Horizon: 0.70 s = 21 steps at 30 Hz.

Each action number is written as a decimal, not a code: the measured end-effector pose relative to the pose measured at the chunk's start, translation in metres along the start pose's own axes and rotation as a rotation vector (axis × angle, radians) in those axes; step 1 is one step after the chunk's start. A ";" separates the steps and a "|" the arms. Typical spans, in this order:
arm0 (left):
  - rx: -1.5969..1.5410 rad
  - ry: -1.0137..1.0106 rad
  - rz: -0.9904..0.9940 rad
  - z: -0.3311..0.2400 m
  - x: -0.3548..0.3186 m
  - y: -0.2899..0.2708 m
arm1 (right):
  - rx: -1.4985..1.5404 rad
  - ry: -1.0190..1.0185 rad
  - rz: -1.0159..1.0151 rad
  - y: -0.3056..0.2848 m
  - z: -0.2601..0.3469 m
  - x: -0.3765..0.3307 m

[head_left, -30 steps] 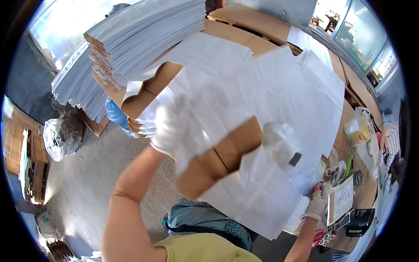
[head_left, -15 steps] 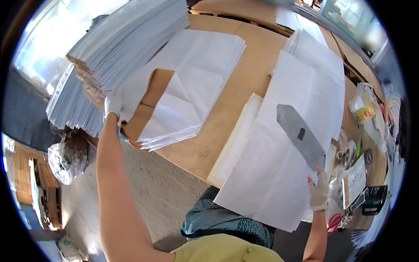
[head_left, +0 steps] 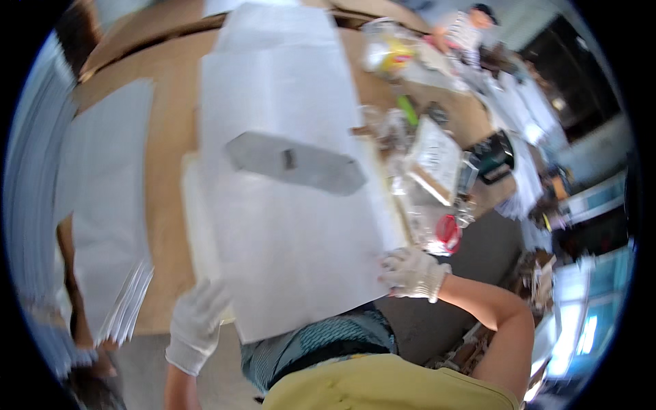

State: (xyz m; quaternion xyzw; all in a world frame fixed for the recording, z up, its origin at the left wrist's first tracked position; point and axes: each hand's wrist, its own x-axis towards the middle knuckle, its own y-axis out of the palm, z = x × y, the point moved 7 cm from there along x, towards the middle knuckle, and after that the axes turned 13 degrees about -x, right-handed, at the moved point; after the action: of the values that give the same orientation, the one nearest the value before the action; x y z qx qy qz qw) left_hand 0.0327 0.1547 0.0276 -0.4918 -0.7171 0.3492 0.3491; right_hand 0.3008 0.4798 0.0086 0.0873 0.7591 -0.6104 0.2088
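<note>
In front of me on the table lies a stack of large white paper sheets (head_left: 294, 273), its near end reaching the table's front edge. A flat grey template (head_left: 294, 162) with pointed ends and a small dark slot rests across it. My left hand (head_left: 197, 324), in a white knit glove, is beside the stack's near left corner, fingers stretched and blurred, with nothing seen in it. At the near right edge of the stack, my gloved right hand (head_left: 413, 273) has its fingers curled around the paper's edge. A yellowish sheet (head_left: 198, 219) shows under the stack's left side.
Folded white paper pieces (head_left: 109, 184) lie left of a strip of bare brown tabletop (head_left: 171, 137). A tall pile of paper (head_left: 34, 184) stands at the far left. Red-handled scissors (head_left: 448, 232), a white pad (head_left: 434, 160) and plastic bags sit right. Another person (head_left: 465, 34) is far off.
My view has swung right. My left hand has left the brown-edged folded pieces and come to the sheet stack. My right hand has moved from the template's end to the paper's near right edge.
</note>
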 end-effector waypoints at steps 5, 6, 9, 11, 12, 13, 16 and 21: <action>-0.269 -0.038 -0.046 0.013 0.031 0.036 | 0.241 0.301 -0.398 -0.013 -0.067 -0.010; -0.277 -0.075 -0.074 0.013 0.031 0.034 | 0.442 0.447 -0.449 -0.019 -0.081 -0.011; -0.565 -0.270 -0.256 0.022 0.049 0.033 | 0.858 0.791 -0.687 0.001 -0.111 -0.010; -0.676 -0.466 -0.440 0.041 0.043 0.059 | 1.133 0.991 -0.894 0.031 -0.101 0.001; -0.654 -0.554 -0.555 0.056 0.032 0.077 | 1.228 1.045 -0.954 0.044 -0.093 0.007; -0.678 -0.682 -0.523 0.069 0.031 0.085 | 1.324 1.095 -1.021 0.058 -0.084 0.017; -0.309 -0.587 -0.698 0.060 0.037 0.073 | 1.438 1.085 -1.067 0.101 -0.075 0.033; -0.188 -0.550 -0.770 0.075 0.042 0.090 | 0.965 1.037 -0.872 0.063 -0.088 0.072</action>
State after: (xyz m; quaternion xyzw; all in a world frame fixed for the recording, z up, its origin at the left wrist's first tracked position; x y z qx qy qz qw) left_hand -0.0005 0.2078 -0.0806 -0.1094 -0.9413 0.2455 0.2045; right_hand 0.2419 0.5703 -0.0634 0.1353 0.3797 -0.7772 -0.4831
